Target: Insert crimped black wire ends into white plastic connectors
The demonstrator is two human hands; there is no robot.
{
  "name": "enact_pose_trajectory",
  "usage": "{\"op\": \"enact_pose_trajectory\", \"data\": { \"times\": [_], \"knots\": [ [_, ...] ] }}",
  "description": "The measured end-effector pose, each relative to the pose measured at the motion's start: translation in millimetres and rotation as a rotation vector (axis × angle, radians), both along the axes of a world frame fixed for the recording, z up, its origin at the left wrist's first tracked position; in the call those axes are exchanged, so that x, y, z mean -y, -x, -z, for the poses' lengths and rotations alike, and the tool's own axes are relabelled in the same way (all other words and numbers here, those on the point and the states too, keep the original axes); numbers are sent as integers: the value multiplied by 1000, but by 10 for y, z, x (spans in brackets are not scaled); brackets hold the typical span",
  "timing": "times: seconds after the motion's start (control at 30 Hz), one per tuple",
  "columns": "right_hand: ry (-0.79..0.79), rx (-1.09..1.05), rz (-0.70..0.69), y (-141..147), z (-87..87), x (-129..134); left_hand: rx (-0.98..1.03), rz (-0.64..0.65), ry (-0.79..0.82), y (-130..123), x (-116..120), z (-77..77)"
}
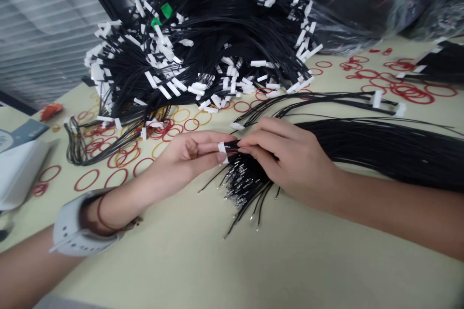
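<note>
My left hand (197,154) pinches a small white connector (223,152) between thumb and fingers. Close on its right, my right hand (282,152) is closed on thin black wires (234,145) at the connector's back side. Whether a wire end sits inside the connector is too small to tell. Under my hands lies a thick bundle of loose black wires (377,147), running off to the right. Its shiny metal terminals (241,183) fan out below my fingers.
A big heap of black cables (217,34) with white connectors stands at the back. Red rubber bands (409,87) and yellow ones lie scattered about. Several finished-looking cables (326,99) lie behind my right hand. Clear plastic bags (348,9) stand back right, a white box (21,169) at left.
</note>
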State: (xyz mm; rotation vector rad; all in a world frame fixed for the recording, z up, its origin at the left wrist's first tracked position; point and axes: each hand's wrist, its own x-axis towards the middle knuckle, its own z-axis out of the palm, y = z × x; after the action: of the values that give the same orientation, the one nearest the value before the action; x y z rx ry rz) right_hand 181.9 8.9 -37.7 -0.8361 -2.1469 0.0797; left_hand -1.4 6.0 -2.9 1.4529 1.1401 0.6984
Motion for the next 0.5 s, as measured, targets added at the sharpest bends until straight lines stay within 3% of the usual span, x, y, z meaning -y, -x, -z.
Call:
{"op": "enact_pose_trajectory", "data": {
  "times": [0.5],
  "knots": [
    [-3,29,22,0,3,21,4,13,-11,15,5,16]
  ]
}}
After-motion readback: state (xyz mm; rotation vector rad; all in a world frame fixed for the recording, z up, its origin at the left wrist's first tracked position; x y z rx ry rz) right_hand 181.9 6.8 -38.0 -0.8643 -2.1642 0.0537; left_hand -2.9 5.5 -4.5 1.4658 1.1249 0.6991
